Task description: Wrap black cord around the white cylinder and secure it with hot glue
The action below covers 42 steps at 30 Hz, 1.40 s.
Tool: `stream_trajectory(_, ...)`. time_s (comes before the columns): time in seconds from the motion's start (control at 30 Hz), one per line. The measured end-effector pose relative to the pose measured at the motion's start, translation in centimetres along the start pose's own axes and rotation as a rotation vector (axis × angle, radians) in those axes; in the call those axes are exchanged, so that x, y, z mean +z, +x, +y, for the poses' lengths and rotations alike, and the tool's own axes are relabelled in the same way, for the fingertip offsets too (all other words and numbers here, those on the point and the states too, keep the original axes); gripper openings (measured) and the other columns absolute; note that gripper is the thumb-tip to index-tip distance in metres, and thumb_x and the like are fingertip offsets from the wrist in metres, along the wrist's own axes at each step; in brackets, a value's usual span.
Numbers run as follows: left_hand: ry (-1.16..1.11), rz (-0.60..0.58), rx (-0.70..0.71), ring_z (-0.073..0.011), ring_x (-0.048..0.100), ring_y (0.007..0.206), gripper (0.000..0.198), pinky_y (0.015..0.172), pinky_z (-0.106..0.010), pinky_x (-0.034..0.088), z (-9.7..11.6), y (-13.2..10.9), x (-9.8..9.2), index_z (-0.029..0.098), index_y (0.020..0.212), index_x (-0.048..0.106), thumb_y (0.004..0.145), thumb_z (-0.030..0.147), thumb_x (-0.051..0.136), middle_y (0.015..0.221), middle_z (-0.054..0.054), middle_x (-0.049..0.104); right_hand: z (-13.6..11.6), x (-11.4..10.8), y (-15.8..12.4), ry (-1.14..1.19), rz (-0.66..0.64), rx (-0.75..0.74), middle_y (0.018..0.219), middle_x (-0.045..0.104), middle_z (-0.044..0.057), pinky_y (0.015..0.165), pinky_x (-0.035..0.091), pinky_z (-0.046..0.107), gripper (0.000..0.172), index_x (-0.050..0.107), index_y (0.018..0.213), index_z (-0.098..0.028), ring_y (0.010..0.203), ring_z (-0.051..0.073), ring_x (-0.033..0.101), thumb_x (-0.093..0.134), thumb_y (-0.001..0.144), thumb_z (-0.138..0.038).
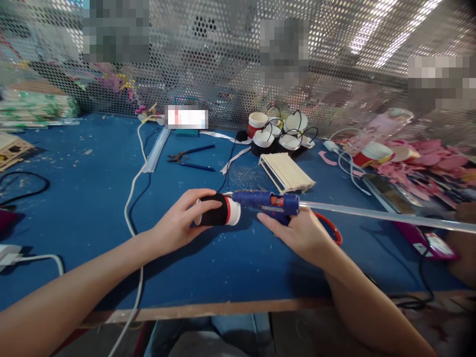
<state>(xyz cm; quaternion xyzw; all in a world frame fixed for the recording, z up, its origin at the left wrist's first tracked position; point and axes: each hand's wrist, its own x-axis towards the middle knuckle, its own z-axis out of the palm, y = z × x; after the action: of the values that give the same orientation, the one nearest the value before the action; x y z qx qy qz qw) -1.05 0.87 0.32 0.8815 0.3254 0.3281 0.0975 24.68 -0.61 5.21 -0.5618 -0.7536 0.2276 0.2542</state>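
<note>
The left hand (178, 223) was clamped round the cup (219, 210), sideways low over the tabletop (92, 198), and the right hand (297, 233) gripped the glue gun (267, 201), nozzle at the cup's rim; holding the cup steady and squeezing gently would probably serve best.

Quick tally of the bench: the person has 2 hands in shot, left hand (178, 223) and right hand (301, 233). There's 1 glue gun (266, 201), 1 glue stick (372, 213), 1 black-wrapped cup (217, 210), 1 pair of pliers (189, 158) and 1 stack of wooden sticks (286, 171). The back cups (258, 121) number roughly 6, but they overlap, so that count is fuzzy.
</note>
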Motion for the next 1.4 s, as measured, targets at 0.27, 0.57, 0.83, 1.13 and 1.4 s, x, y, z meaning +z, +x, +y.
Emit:
stream_trajectory(0.27, -0.25, 0.083, -0.249, -0.0237, 0.051, 0.108, 0.05, 0.088, -0.039, 0.047, -0.5, 0.1, 0.1, 0.021, 0.116, 0.045, 0.071, 0.027, 0.068, 0.116, -0.01, 0.05, 0.6, -1.0, 1.8, 0.373, -0.002, 0.161, 0.054, 0.056, -0.001, 0.045, 0.044, 0.024, 0.032, 0.058, 0.081, -0.014, 0.045, 0.011, 0.051, 0.063, 0.07, -0.044)
stream_trajectory(0.57, -0.576, 0.103, -0.533, -0.0206, 0.058, 0.094, 0.058, 0.083, -0.038, 0.049, -0.3, 0.4, 0.3, 0.02, 0.112, 0.046, 0.063, 0.03, 0.073, 0.106, -0.005, 0.056, 6.3, -5.1, 8.1, -0.411, 0.35, 0.32, 0.07, 0.065, 0.011, 0.057, 0.041, 0.029, 0.041, 0.062, 0.079, -0.01, 0.066, 0.021, 0.06, 0.046, 0.081, -0.048)
stream_trajectory(0.83, -0.491, 0.091, -0.476, -0.0211, 0.057, 0.095, 0.057, 0.082, -0.038, 0.049, -0.4, 0.1, 0.4, 0.022, 0.114, 0.045, 0.065, 0.031, 0.072, 0.109, -0.006, 0.055, 8.3, -4.0, 10.0, -0.577, 0.317, 0.488, 0.089, 0.065, 0.017, 0.068, 0.044, 0.035, 0.045, 0.066, 0.088, -0.011, 0.086, 0.029, 0.06, 0.047, 0.079, -0.051)
stream_trajectory(1.13, -0.2, 0.095, -0.098, -0.0229, 0.048, 0.113, 0.05, 0.094, -0.041, 0.043, 0.5, 0.0, -0.2, 0.022, 0.117, 0.044, 0.073, 0.021, 0.067, 0.12, -0.01, 0.046, 1.2, -0.7, 6.1, -0.148, 0.145, -0.046, 0.095, 0.065, 0.01, 0.083, 0.041, 0.035, 0.045, 0.069, 0.09, -0.016, 0.091, 0.022, 0.057, 0.037, 0.087, -0.049)
stream_trajectory(1.4, -0.035, -0.045, 0.156, -0.0241, 0.042, 0.115, 0.045, 0.089, -0.039, 0.047, 1.3, -0.4, 0.1, 0.026, 0.117, 0.045, 0.078, 0.008, 0.057, 0.122, -0.01, 0.036, -2.3, 3.1, 4.5, 0.586, -0.462, 0.034, 0.084, 0.068, 0.003, 0.08, 0.042, 0.03, 0.058, 0.07, 0.087, -0.02, 0.083, 0.016, 0.059, 0.03, 0.085, -0.062)
